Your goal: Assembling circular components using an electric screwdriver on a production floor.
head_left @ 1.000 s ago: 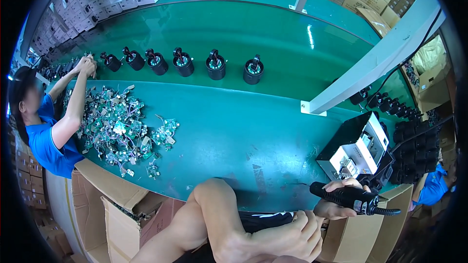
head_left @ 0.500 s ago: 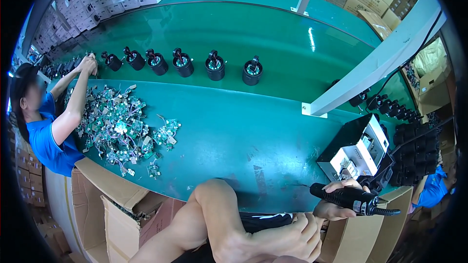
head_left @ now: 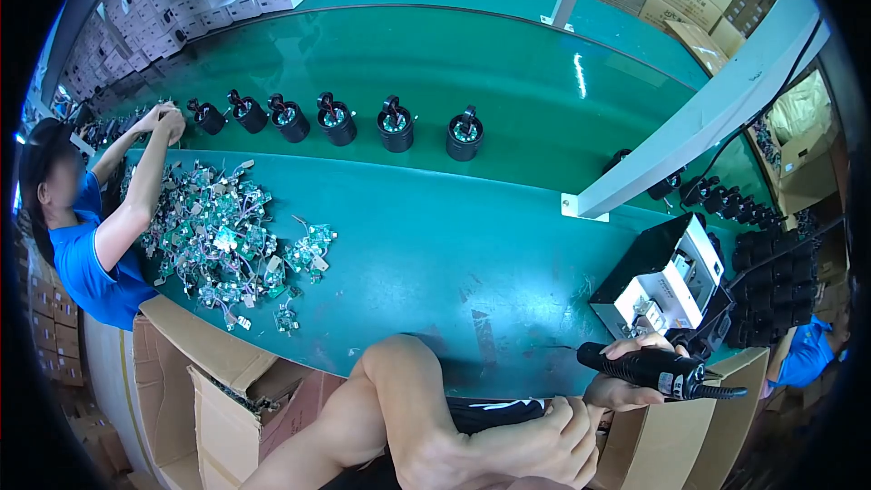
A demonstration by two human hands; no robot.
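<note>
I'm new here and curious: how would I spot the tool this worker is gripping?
Follow the green table to its near right corner, by the black-and-white box-shaped machine. There the right hand grips a black pen-shaped tool, lying crosswise with its cord end pointing right; nothing else nearby is slim and hand-held.

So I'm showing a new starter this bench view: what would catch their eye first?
Probably the heap of green circuit boards at the left of the green table, beside a co-worker in blue. Then the row of black cylindrical parts on the belt beyond, and the right hand gripping a black tool near the white-faced box.
</note>
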